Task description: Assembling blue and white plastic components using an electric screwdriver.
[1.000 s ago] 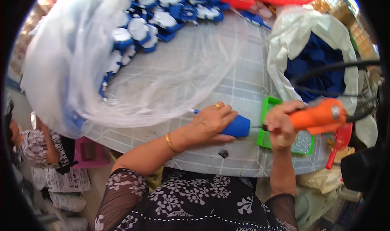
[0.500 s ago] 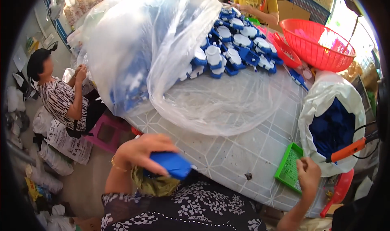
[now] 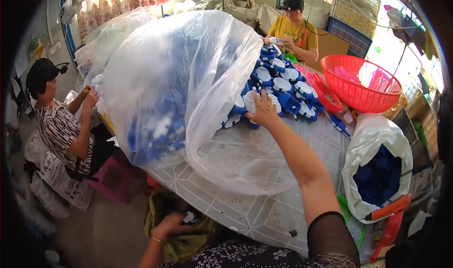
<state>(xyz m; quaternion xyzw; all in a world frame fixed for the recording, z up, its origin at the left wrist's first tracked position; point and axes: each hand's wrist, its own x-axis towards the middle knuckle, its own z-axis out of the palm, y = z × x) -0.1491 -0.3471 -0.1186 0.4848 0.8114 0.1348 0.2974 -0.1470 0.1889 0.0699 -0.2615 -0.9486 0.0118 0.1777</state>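
Note:
My right hand (image 3: 262, 108) reaches across the table onto a heap of blue-and-white plastic parts (image 3: 281, 84). Its fingers are spread over one of the white round-faced parts, touching it. Low at the left, my left hand (image 3: 171, 224) is over the mouth of an olive-green bag (image 3: 158, 211) beside the table edge. Motion smears its fingers, and no part shows in it. Something dark and a small white piece lie inside that bag. A big clear plastic bag (image 3: 207, 122), full of more such parts, lies open toward the heap.
A red basket (image 3: 363, 96) with pink pieces stands at the far right. Nearer are a white sack (image 3: 351, 159) of dark blue parts, an orange-handled tool (image 3: 389, 207) and a green tray (image 3: 347, 206). One person sits left (image 3: 63, 131); another works across the table (image 3: 299, 34).
My left hand has gone down to the olive bag, and the blue part it held no longer shows. My right hand has moved from beside the green tray to the heap. The view has tilted up.

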